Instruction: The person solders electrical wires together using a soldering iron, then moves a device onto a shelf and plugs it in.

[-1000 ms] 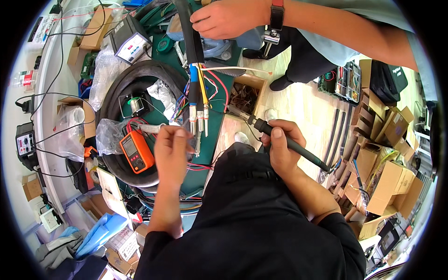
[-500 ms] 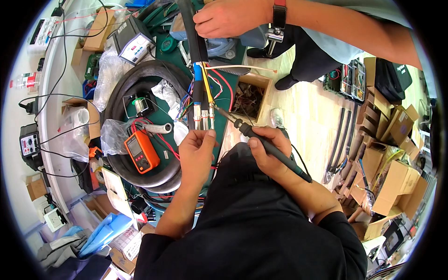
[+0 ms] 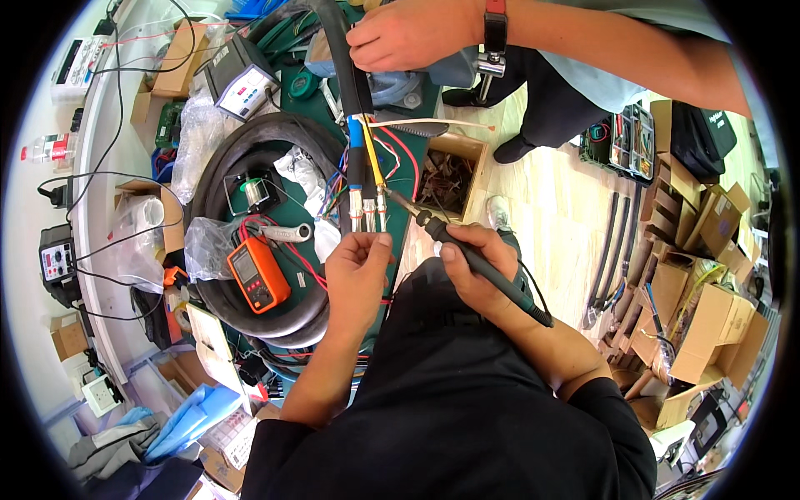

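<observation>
My right hand (image 3: 477,271) is closed round a soldering iron (image 3: 433,225), whose tip is at the metal terminal (image 3: 381,204) of a yellow wire (image 3: 373,158). My left hand (image 3: 357,279) pinches at the lower terminal ends; what exactly is between its fingertips is hidden. The blue, black and yellow conductors come out of a thick black cable (image 3: 337,46), with metal terminals in a row. An orange meter (image 3: 257,275) lies left of my left hand inside a coil of black cable (image 3: 217,158). A co-worker's hand (image 3: 396,37) is on the cable's upper part.
The green table (image 3: 392,267) carries a bench unit (image 3: 237,83), bubble wrap (image 3: 192,142) and loose wires. A box (image 3: 454,150) of scraps stands beside it on the floor. Cardboard boxes (image 3: 708,333) and a parts case (image 3: 625,146) are at right. The co-worker's legs (image 3: 542,108) are across from me.
Both my hands have moved in toward the terminals: the left rightward and into a pinch, the right leftward with the iron's tip now at the yellow wire's terminal. The co-worker's hand has barely moved.
</observation>
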The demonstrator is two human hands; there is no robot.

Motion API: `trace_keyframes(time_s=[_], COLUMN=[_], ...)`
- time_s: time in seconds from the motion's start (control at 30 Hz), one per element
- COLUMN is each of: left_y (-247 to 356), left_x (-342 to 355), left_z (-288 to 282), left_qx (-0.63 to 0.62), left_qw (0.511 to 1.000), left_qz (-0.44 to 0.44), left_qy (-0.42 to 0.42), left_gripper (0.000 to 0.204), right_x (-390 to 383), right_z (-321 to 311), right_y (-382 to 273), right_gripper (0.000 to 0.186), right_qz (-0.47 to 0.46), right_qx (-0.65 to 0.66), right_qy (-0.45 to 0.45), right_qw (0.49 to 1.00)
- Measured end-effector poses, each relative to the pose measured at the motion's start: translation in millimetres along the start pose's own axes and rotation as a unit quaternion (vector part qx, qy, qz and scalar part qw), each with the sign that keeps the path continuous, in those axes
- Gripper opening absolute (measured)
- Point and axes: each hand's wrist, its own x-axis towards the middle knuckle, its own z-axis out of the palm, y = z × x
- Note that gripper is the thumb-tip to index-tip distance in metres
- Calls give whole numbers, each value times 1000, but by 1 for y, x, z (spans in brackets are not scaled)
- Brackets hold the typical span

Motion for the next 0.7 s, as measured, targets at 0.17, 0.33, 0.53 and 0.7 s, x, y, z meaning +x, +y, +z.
trace_keyframes(time_s=[0.17,0.33,0.53,0.7], left_y=[-2,-3,-10,-6], left_x=[1,1,3,0], left_z=[0,-1,-4,-5], left_qx=[-8,-7,37,69], left_qw=[1000,1000,998,996], left_qz=[10,14,50,48], left_qy=[-1,-5,3,30], left_gripper=[20,19,19,22], right_x=[1,4,7,7], right_z=[2,5,7,8], right_y=[5,11,15,15], right_gripper=[23,30,32,30], right_qz=[-48,-156,-239,-245], right_qx=[-10,-41,-76,-78], right_qy=[-13,-16,-31,-33], right_qw=[999,987,967,966])
